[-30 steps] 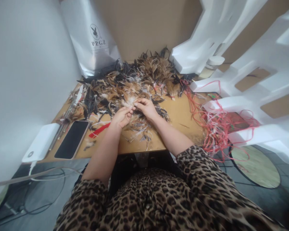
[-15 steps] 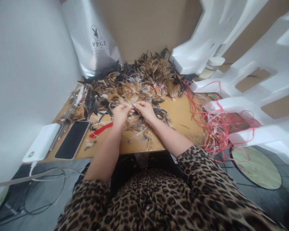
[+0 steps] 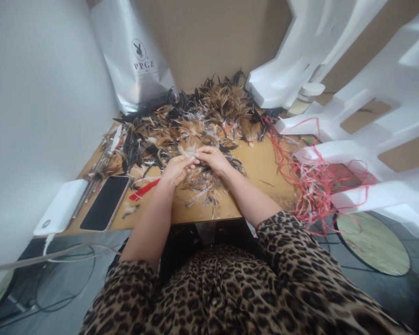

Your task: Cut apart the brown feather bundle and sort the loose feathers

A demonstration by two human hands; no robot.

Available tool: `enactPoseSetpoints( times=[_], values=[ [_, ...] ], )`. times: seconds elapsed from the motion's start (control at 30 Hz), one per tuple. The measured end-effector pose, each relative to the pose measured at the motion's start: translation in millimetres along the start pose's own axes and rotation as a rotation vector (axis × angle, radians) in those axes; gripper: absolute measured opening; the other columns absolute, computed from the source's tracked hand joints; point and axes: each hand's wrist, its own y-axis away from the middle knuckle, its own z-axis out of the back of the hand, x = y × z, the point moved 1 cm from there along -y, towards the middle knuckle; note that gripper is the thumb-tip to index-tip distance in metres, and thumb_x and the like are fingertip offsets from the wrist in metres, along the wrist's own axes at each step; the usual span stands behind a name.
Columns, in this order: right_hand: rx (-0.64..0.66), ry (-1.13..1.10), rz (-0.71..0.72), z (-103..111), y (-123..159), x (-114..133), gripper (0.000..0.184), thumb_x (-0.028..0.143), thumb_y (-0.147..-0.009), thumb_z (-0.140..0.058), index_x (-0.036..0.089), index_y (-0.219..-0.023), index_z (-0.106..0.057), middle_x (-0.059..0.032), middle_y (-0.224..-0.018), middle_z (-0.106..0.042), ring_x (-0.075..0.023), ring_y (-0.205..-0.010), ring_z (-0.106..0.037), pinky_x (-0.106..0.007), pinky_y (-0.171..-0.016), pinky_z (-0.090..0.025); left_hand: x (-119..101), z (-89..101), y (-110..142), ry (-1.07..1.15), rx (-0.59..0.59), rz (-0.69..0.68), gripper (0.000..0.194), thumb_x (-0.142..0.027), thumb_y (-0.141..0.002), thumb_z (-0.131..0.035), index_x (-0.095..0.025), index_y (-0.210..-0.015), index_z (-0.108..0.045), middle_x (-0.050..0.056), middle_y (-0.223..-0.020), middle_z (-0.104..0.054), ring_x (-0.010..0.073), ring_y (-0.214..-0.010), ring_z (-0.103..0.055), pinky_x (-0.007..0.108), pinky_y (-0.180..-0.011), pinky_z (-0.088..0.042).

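A heap of brown, black and white feathers covers the back of a small wooden table. My left hand and my right hand meet at the near edge of the heap. Both are closed in a pinch, fingertips touching, on a small tuft of pale brown feathers. More loose feathers lie under my wrists. A red-handled tool lies just left of my left hand.
A black phone and a white power bank with a cable lie at the table's left end. A silver bag stands at the back. Tangled red strings and white foam blocks fill the right side.
My hands have stayed together at the heap's edge, shifting only slightly while working the tuft between the fingertips.
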Motion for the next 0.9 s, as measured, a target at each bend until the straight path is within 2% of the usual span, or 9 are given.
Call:
enactPoseSetpoints(
  times=[0.17, 0.3, 0.4, 0.5, 0.63, 0.7, 0.8, 0.9],
  values=[
    [0.018, 0.113, 0.017, 2.5, 3.3, 6.8, 0.031, 0.041, -0.06, -0.073, 0.014, -0.074, -0.067, 0.0063, -0.047, -0.049, -0.0041, -0.044, -0.035, -0.02, -0.046, -0.025, 1.1, 2.1, -0.6, -0.159, -0.034, -0.081, 0.018, -0.023, -0.062, -0.076, -0.008, -0.068, -0.068, 0.009, -0.068, -0.069, 0.0046, -0.044, -0.054, 0.013, -0.04, -0.038],
    [-0.021, 0.242, 0.136, 1.3, 4.2, 8.8, 0.03, 0.042, -0.063, -0.071, 0.013, -0.061, -0.063, 0.0044, -0.052, -0.053, -0.0053, -0.051, -0.041, -0.02, -0.052, -0.032, 2.9, -0.5, -1.2, -0.27, -0.073, -0.124, 0.019, -0.026, -0.062, -0.075, -0.009, -0.069, -0.068, 0.011, -0.072, -0.071, 0.0095, -0.048, -0.06, 0.016, -0.042, -0.042],
    [-0.052, 0.262, 0.175, 1.1, 2.1, 5.0, 0.03, 0.042, -0.064, -0.07, 0.014, -0.059, -0.062, 0.0039, -0.053, -0.054, -0.0062, -0.053, -0.044, -0.02, -0.054, -0.034, 3.7, -3.2, -0.8, -0.265, -0.072, -0.115, 0.022, -0.026, -0.061, -0.076, -0.008, -0.073, -0.069, 0.013, -0.075, -0.071, 0.0117, -0.052, -0.063, 0.017, -0.042, -0.043],
    [-0.066, 0.186, 0.133, 2.0, 0.3, 0.6, 0.03, 0.042, -0.062, -0.072, 0.014, -0.06, -0.062, 0.0049, -0.052, -0.053, -0.0051, -0.05, -0.041, -0.019, -0.051, -0.031, 3.3, -4.3, 0.6, -0.217, -0.053, -0.09, 0.019, -0.024, -0.063, -0.075, -0.008, -0.07, -0.069, 0.011, -0.069, -0.07, 0.0084, -0.048, -0.059, 0.015, -0.042, -0.041],
    [0.014, 0.062, 0.009, 1.6, 1.5, -1.2, 0.033, 0.043, -0.058, -0.075, 0.015, -0.058, -0.059, 0.0065, -0.045, -0.046, -0.0042, -0.044, -0.035, -0.019, -0.046, -0.024, 3.0, -3.5, 2.5, -0.174, 0.008, -0.008, 0.017, -0.022, -0.064, -0.075, -0.008, -0.062, -0.067, 0.006, -0.052, -0.062, 0.0053, -0.041, -0.052, 0.013, -0.04, -0.038],
    [0.032, 0.053, -0.024, 1.0, 2.4, 1.1, 0.033, 0.045, -0.058, -0.074, 0.015, -0.059, -0.059, 0.0066, -0.044, -0.045, -0.0042, -0.043, -0.033, -0.02, -0.045, -0.023, 2.7, -2.8, 2.6, -0.153, 0.018, 0.01, 0.017, -0.022, -0.063, -0.076, -0.008, -0.064, -0.067, 0.006, -0.053, -0.062, 0.0052, -0.041, -0.052, 0.014, -0.04, -0.038],
    [-0.083, 0.108, 0.043, 4.6, 0.5, 7.9, 0.031, 0.044, -0.062, -0.071, 0.015, -0.07, -0.065, 0.0052, -0.048, -0.05, -0.005, -0.045, -0.035, -0.02, -0.046, -0.026, -0.6, -1.1, 1.1, -0.086, -0.054, -0.049, 0.017, -0.02, -0.063, -0.076, -0.008, -0.071, -0.066, 0.007, -0.062, -0.067, 0.004, -0.042, -0.052, 0.013, -0.04, -0.038],
    [-0.272, 0.207, 0.2, 17.8, -6.4, 13.0, 0.028, 0.041, -0.065, -0.068, 0.015, -0.075, -0.067, 0.002, -0.06, -0.058, -0.0083, -0.055, -0.045, -0.022, -0.053, -0.034, -7.1, 1.9, -1.2, 0.043, -0.212, -0.129, 0.013, -0.017, -0.067, -0.073, -0.01, -0.073, -0.065, 0.005, -0.065, -0.068, 0.002, -0.043, -0.052, 0.01, -0.041, -0.037]
  ],
)
